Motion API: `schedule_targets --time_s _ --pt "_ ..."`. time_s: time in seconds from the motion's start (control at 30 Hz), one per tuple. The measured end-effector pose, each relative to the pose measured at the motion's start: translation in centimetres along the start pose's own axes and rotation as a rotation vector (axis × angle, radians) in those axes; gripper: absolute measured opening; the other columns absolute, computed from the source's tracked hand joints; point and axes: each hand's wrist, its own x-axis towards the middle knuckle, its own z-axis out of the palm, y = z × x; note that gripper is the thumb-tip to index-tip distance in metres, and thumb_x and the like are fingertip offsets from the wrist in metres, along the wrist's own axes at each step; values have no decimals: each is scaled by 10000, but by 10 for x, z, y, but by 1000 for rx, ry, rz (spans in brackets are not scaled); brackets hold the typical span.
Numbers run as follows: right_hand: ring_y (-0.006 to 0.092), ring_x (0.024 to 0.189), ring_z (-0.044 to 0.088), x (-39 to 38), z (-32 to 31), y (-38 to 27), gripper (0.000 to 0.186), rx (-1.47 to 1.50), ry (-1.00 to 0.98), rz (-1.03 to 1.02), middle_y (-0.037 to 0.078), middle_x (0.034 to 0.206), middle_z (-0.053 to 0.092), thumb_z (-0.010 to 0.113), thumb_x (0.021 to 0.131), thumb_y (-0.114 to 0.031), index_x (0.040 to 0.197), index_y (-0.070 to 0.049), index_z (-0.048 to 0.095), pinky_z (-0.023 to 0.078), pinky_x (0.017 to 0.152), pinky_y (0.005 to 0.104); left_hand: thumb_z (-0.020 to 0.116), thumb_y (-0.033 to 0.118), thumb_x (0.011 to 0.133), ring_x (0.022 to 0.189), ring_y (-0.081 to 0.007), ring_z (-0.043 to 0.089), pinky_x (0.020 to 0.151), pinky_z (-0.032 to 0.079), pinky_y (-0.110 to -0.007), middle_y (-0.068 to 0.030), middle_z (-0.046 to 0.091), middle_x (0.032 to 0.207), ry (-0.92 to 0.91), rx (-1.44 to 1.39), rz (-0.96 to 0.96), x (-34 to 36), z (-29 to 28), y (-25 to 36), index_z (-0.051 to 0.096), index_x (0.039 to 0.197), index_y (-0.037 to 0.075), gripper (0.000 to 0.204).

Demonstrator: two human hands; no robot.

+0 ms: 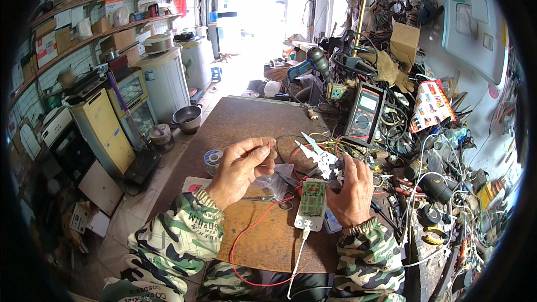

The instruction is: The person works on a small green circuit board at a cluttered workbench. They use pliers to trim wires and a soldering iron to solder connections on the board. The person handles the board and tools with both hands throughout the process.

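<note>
My left hand (240,170) is raised over the bench with thumb and forefinger pinched on something small and thin, perhaps a wire end, too small to be sure. My right hand (349,190) grips silver wire-stripping pliers (321,157), jaws apart and pointing up to the left. Just below and left of that hand lies a power strip (310,204) with its green circuit board exposed and a white cord from its lower end. A looping red wire (254,229), a clear plastic bag (277,182) and a solder spool (212,161) lie about my left hand.
The wooden bench (224,123) has a heap of cables and tools (425,190) along its right, with a multimeter (363,112), gloves (391,67) and a cardboard box (403,42). Appliances (168,78) and shelves (95,33) line the left wall. A bright doorway (263,11) is ahead.
</note>
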Motion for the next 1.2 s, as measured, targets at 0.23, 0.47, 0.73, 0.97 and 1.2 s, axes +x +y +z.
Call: schedule_targets --time_s 0.23,0.47,0.73,0.97,1.2 --pt "391 1038 557 1 2 1 742 31 -23 14 208 1144 583 807 687 -131 1342 44 506 442 924 482 598 162 1044 866 -145 680 749 597 -301 -72 692 1008 -26 -53 1 -2 -3 4 626 1223 18 232" --pt "403 1057 562 -1 6 10 735 19 -14 35 214 1139 590 811 699 -155 1342 34 509 444 935 493 606 177 1040 843 -143 680 744 594 -296 -62 693 1003 -43 -74 -11 2 -2 3 627 1167 33 192" --pt "404 1007 560 0 11 14 697 7 16 33 201 1060 583 793 692 -145 1313 30 530 445 900 484 625 164 1033 825 -125 686 718 583 -273 -60 705 982 -14 184 11 2 -3 -3 626 1123 20 171" --pt "406 1029 567 1 13 14 679 15 -17 76 206 1075 589 774 683 -104 1305 37 540 449 921 485 686 20 935 711 -119 685 615 526 -288 -67 716 793 4 1049 292 -2 -4 -15 666 935 -31 55" --pt "406 1037 568 -1 16 18 677 -16 -53 109 204 1078 595 778 688 -121 1303 37 544 444 933 484 711 11 884 728 -234 717 652 539 -336 -150 713 808 -82 1263 302 -2 -10 -17 668 987 -25 117"
